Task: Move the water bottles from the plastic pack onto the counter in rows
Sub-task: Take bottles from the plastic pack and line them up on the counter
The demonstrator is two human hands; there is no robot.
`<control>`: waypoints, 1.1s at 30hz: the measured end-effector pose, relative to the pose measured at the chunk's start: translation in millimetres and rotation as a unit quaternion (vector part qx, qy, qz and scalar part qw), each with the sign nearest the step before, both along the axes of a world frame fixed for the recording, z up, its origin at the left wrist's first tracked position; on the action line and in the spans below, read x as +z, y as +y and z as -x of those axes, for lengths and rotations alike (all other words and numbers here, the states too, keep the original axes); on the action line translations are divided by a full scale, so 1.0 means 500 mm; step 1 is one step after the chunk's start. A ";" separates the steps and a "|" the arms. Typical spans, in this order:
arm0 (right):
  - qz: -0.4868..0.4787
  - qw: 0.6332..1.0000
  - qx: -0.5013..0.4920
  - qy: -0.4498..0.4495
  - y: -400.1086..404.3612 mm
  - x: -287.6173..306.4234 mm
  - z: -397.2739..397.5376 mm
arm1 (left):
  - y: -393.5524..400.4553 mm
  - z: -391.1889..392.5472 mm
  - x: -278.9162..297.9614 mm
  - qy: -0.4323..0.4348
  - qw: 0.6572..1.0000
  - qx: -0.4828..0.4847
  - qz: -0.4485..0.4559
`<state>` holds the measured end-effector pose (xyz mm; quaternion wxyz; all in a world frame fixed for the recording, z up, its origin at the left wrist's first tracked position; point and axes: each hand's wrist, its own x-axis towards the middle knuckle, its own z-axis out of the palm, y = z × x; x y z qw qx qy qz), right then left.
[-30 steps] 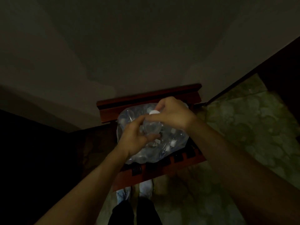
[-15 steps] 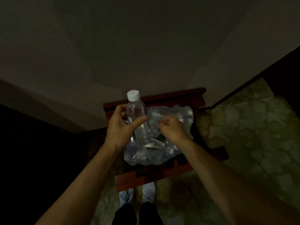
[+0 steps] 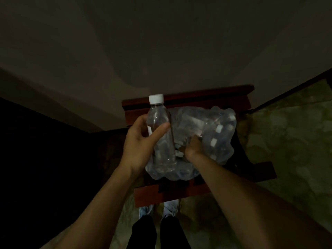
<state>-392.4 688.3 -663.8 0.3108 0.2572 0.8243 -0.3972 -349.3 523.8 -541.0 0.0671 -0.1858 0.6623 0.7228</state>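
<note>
- Head view, against half a second ago: the left hand (image 3: 142, 146) has kept the bottle (image 3: 160, 133) lifted above the pack (image 3: 212, 141) at much the same height, while the right hand (image 3: 193, 148) has pushed deeper into the torn plastic.
- Left grip: thumb across the front of the bottle, fingers behind, clamped round its middle. The bottle stands nearly upright, white cap (image 3: 156, 98) on top, its base in front of the pack's near-left corner.
- Right grip: fingers are buried in the wrap, so I cannot tell whether they hold anything; it looks to be reaching for another bottle.
- The pack sits on a red-brown wooden stand (image 3: 179, 194); more white caps show through the film at its right side. The room is dim and no table is clearly in sight.
- Doing this step well, as I judge it: keep the left hold low on the barrel so the bottle lands flat, carry it clear of the loose film, and steady the pack with the right hand so it does not slide off the stand.
</note>
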 end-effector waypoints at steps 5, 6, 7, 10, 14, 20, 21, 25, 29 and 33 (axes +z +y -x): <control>-0.028 0.999 -0.010 0.038 -0.004 -0.036 0.004 | -0.010 -0.004 -0.021 -0.020 1.000 -0.017 -0.012; -0.022 0.999 -0.020 0.042 -0.007 -0.041 0.006 | -0.012 -0.005 -0.024 -0.024 0.999 -0.019 -0.012; -0.026 0.999 -0.019 0.044 -0.011 -0.042 0.008 | -0.013 -0.006 -0.027 -0.027 0.999 -0.020 -0.013; -0.066 0.997 0.006 0.033 -0.015 -0.050 0.017 | -0.013 -0.006 -0.036 -0.028 0.999 -0.015 -0.015; -0.099 0.992 0.063 0.038 -0.013 -0.044 0.021 | -0.004 -0.008 -0.048 -0.039 0.999 -0.012 -0.009; -0.146 0.973 0.174 0.042 -0.002 0.006 -0.029 | 0.005 -0.023 -0.061 -0.064 0.998 -0.005 -0.018; -0.131 0.977 0.166 0.040 0.003 0.018 -0.035 | 0.006 -0.025 -0.060 -0.067 0.998 -0.003 -0.019; -0.093 0.985 0.136 0.042 0.027 0.070 -0.047 | 0.010 -0.033 -0.059 -0.087 0.995 0.020 -0.034; -0.096 0.992 0.088 -0.004 0.065 0.120 -0.049 | 0.023 -0.040 -0.056 -0.141 0.986 0.029 -0.086; 0.010 0.998 -0.049 -0.050 0.107 0.174 -0.039 | 0.036 -0.052 -0.050 -0.163 0.981 0.019 -0.104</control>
